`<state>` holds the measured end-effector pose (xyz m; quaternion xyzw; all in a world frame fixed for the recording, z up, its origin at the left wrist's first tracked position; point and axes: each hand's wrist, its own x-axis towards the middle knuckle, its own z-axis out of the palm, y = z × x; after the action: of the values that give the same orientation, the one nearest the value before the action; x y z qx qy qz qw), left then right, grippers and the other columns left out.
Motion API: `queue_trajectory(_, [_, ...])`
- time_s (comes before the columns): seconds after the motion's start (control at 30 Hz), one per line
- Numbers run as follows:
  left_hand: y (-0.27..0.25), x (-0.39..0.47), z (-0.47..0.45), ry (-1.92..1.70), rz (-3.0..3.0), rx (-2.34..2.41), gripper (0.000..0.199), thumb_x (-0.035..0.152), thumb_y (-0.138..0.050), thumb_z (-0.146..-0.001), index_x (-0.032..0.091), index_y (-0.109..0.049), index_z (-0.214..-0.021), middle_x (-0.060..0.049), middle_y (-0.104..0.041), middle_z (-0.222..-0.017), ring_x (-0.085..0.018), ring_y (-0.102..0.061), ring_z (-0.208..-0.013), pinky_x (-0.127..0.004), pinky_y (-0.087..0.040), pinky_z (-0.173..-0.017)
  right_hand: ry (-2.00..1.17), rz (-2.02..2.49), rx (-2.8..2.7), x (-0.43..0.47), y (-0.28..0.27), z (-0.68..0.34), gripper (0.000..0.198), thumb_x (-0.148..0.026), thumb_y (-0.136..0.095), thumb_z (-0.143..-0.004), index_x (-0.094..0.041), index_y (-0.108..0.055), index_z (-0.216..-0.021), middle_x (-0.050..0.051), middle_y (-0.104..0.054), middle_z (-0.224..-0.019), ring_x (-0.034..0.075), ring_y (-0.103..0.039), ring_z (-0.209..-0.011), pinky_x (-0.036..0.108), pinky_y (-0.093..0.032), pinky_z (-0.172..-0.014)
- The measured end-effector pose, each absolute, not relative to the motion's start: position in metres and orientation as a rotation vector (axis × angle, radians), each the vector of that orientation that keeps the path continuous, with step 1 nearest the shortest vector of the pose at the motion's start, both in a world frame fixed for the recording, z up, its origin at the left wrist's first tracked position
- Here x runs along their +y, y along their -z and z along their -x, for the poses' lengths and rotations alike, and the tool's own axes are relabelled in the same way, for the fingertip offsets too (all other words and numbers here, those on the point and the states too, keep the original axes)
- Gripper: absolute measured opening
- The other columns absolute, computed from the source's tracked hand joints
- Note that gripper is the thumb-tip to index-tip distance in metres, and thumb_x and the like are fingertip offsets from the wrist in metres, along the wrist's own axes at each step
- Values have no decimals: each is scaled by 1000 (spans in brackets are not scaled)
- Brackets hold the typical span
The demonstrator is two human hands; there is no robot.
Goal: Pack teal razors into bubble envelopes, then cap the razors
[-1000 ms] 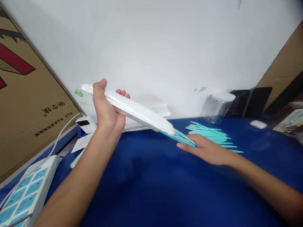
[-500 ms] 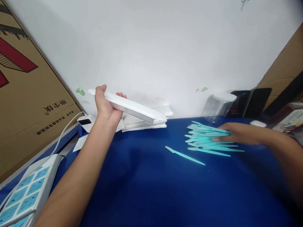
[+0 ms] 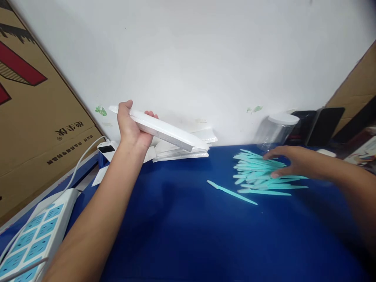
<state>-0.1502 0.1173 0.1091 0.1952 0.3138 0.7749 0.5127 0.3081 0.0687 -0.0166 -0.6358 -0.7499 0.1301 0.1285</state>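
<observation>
My left hand (image 3: 133, 131) is closed around a long, narrow white box (image 3: 170, 131), which slants down to the right in front of the wall. Behind its lower end lie several flat white packets (image 3: 180, 152). On the right, a pile of turquoise eyebrow razors (image 3: 252, 168) is spread over the blue table. My right hand (image 3: 284, 160) is over the right side of this pile, thumb and fingers parted, with no razor visibly lifted. A single turquoise razor (image 3: 233, 192) rests apart, left of and nearer than the pile.
Behind the pile stands a clear jar with a white lid (image 3: 279, 127), beside a dark phone (image 3: 326, 127). A power strip (image 3: 38, 235) and a small white device (image 3: 107, 149) with a cable are at left. A large cardboard box (image 3: 38, 129) borders the left side.
My right hand's fingers have spread apart over the razors, where they were closer together before. The razors under it have shifted slightly. My left hand keeps its hold on the white box.
</observation>
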Motion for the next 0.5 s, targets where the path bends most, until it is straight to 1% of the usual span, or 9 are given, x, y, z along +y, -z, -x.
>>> queue_trajectory(0.07, [-110, 118, 151, -1867, -476, 759, 23, 36, -69, -87, 29, -48, -95, 0, -56, -81, -17, -66, -70, -29, -62, -72, -445, 1824, -2195, 68, 7, -309, 48, -35, -89, -78, -20, -82, -123, 21, -77, -132, 38, -72, -117, 41, -52, -93])
queue_trajectory(0.13, [-110, 118, 151, -1867, -477, 765, 23, 36, -69, -88, 29, -48, -93, 0, -55, -81, -18, -65, -70, -29, -62, -72, -488, 1839, -2206, 65, -2, -309, 32, -40, -85, -81, -19, -82, -105, 17, -80, -108, 31, -72, -96, 38, -50, -81])
queue_trajectory(0.17, [-110, 119, 151, -1866, -474, 767, 23, 36, -69, -88, 29, -48, -93, -1, -55, -81, -18, -65, -70, -29, -62, -73, -535, 1842, -2222, 63, -5, -308, 28, -45, -82, -84, -19, -81, -95, 14, -78, -92, 26, -68, -83, 36, -48, -73])
queue_trajectory(0.23, [-110, 120, 152, -1871, -462, 766, 22, 37, -67, -89, 29, -48, -92, -1, -55, -81, -17, -65, -70, -29, -62, -73, -644, 1806, -2261, 57, -11, -297, 36, -55, -76, -89, -20, -78, -83, 6, -66, -71, 20, -56, -68, 34, -40, -63])
queue_trajectory(0.27, [-110, 120, 152, -1878, -455, 762, 21, 38, -66, -90, 29, -48, -93, -1, -54, -81, -17, -65, -70, -28, -62, -73, -702, 1753, -2275, 53, -13, -286, 41, -60, -73, -91, -20, -78, -83, 4, -62, -67, 18, -52, -65, 33, -37, -61])
queue_trajectory(0.3, [-110, 120, 152, -1882, -448, 757, 20, 39, -65, -91, 29, -48, -93, -1, -54, -81, -17, -66, -70, -28, -62, -74, -740, 1691, -2283, 48, -13, -272, 45, -64, -72, -92, -20, -79, -86, 3, -60, -66, 17, -50, -64, 33, -35, -60])
queue_trajectory(0.37, [-110, 120, 152, -1879, -439, 749, 18, 42, -62, -93, 29, -50, -96, -2, -57, -84, -17, -67, -72, -28, -63, -76, -822, 1513, -2279, 36, -8, -237, 48, -67, -68, -95, -21, -79, -92, 4, -63, -70, 19, -52, -66, 33, -38, -61])
queue_trajectory(0.43, [-109, 121, 153, -1854, -437, 743, 19, 45, -61, -94, 30, -53, -101, -4, -62, -89, -19, -70, -75, -31, -65, -79, -760, 1434, -2321, 24, 4, -200, 43, -66, -73, -92, -24, -78, -96, 5, -70, -83, 21, -59, -73, 34, -42, -67])
queue_trajectory(0.5, [-106, 123, 153, -1807, -430, 731, 22, 46, -59, -95, 29, -55, -108, -5, -66, -92, -21, -72, -77, -34, -65, -78, -668, 1434, -2381, 15, 19, -171, 40, -63, -77, -90, -24, -73, -98, 7, -73, -95, 24, -63, -79, 35, -43, -69])
